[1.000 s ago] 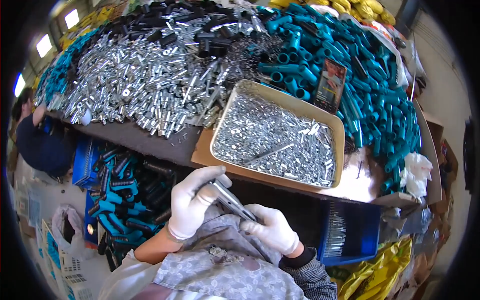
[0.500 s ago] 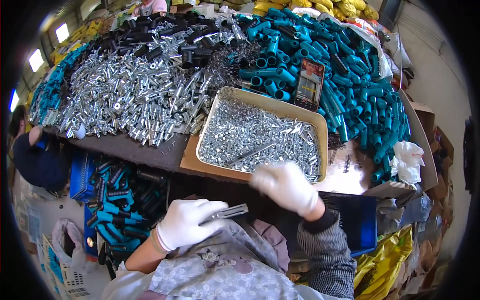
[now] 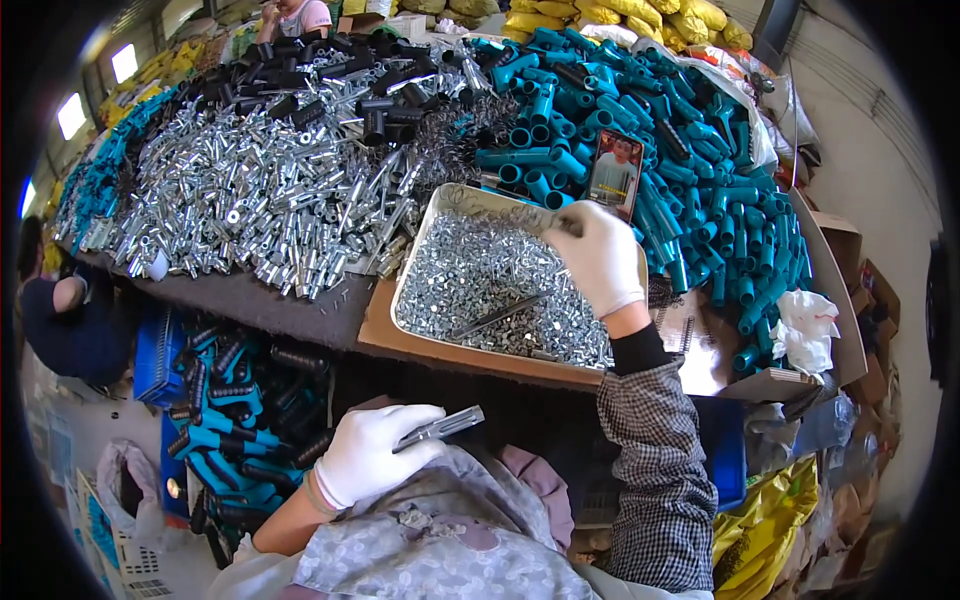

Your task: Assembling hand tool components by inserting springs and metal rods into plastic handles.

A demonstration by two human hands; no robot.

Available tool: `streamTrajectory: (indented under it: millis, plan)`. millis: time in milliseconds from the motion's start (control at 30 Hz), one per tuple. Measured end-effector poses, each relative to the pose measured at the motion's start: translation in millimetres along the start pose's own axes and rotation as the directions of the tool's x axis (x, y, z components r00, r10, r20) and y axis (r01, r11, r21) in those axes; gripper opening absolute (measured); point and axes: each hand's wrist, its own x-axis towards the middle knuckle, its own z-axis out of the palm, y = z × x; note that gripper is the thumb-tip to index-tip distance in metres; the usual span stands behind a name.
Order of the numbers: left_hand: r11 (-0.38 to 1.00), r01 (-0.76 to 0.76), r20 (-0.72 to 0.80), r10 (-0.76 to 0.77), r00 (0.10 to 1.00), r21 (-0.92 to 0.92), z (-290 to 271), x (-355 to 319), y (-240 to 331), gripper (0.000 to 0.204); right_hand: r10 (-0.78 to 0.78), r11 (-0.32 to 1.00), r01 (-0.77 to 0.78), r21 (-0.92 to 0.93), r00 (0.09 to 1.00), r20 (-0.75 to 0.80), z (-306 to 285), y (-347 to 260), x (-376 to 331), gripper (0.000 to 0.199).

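Fingers [image 3: 420, 412] of the left hand [image 3: 366, 454] grip 1 metal part [image 3: 446, 426], long axis slanting away rightward. Right hand [image 3: 600, 258] is nearer the tray [image 3: 458, 201], above its far side; its grip cannot be determined.

A slim, silvery metal piece [image 3: 445, 425] is held slantwise in the left grip [image 3: 375, 455], free end pointing rightward, before the near edge of the table [image 3: 270, 308]. Small shiny metal parts [image 3: 480, 280] fill a cream tray [image 3: 446, 200] along that edge.
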Motion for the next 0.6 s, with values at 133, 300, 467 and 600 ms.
streamTrajectory:
  millis: [133, 300, 467, 600]
  plan:
    - [0.999, -0.015, -0.065, 0.012, 0.998, -0.044, 3, 4, 0, 0.035, 0.137, 0.916, -0.05, 0.399, 0.972, -0.193, 2, 1, 0, 0.025]
    - [0.998, -0.036, -0.125, 0.03, 0.992, -0.048, 4, 5, -7, 0.036, 0.239, 0.709, 0.033, 0.704, 0.928, -0.285, 11, -5, -7, 0.023]
    - [0.994, 0.0, -0.112, -0.013, 0.994, -0.112, 5, 1, -8, 0.036, 0.178, 0.894, -0.122, 0.431, 0.98, -0.091, 19, -2, -23, 0.024]
    - [0.992, 0.056, -0.079, -0.065, 0.995, -0.114, 0, 5, -8, 0.036, 0.218, 0.803, -0.095, 0.588, 0.966, -0.142, 15, -13, -20, 0.024]
